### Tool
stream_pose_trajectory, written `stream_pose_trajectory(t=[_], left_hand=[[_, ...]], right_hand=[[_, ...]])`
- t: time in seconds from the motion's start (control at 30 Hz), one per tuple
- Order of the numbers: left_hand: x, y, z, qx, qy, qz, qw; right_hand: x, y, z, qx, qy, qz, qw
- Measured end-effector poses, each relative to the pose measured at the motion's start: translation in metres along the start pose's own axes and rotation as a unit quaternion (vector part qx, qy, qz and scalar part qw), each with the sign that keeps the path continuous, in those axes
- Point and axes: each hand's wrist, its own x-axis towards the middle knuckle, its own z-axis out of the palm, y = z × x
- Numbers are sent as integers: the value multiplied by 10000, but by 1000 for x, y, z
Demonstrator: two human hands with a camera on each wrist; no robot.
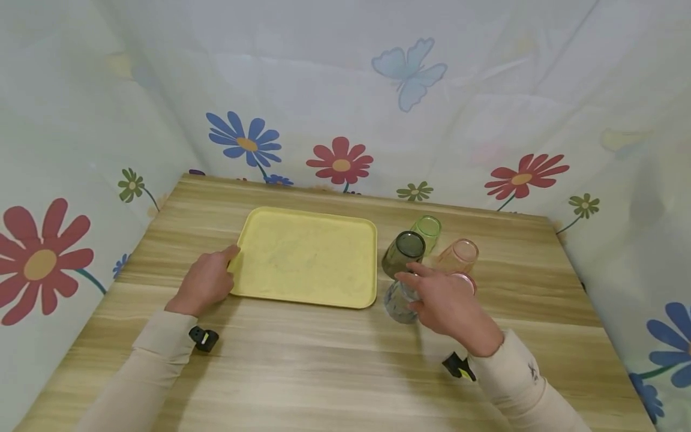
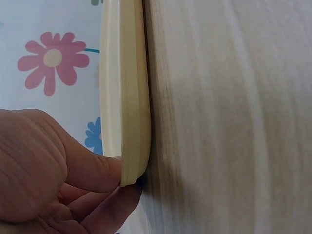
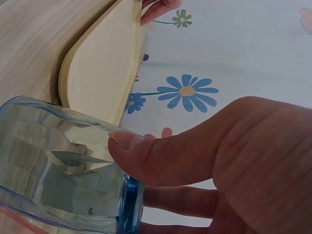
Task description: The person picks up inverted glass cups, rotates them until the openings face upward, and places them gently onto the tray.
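A pale yellow tray (image 1: 308,258) lies flat on the table, with nothing on it. My left hand (image 1: 205,279) pinches its left edge, thumb above and fingers below the rim, as the left wrist view shows. To the right of the tray, my right hand (image 1: 448,303) grips a clear blue drinking glass (image 3: 73,165) near its thick base. The glass is upside down, its base toward my palm, and my thumb presses on its side. Directly behind it stands a dark grey glass (image 1: 398,261), also bottom up, close to my right fingertips.
A green glass (image 1: 429,228) and a peach glass (image 1: 461,255) stand upside down behind my right hand. A pink-rimmed glass (image 1: 468,281) is mostly hidden by that hand. A flower-print curtain (image 1: 302,90) surrounds the wooden table (image 1: 302,366) at the back and sides.
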Motion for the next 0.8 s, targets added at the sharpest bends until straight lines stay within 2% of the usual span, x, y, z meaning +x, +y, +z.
stream_pose_trajectory(t=[0.33, 0.8], left_hand=[[0, -1, 1, 30, -25, -119, 9999], [2, -2, 1, 42, 20, -51, 10000]], right_hand=[[2, 4, 0, -153, 28, -357, 9992], [2, 1, -8, -136, -158, -371, 9991]])
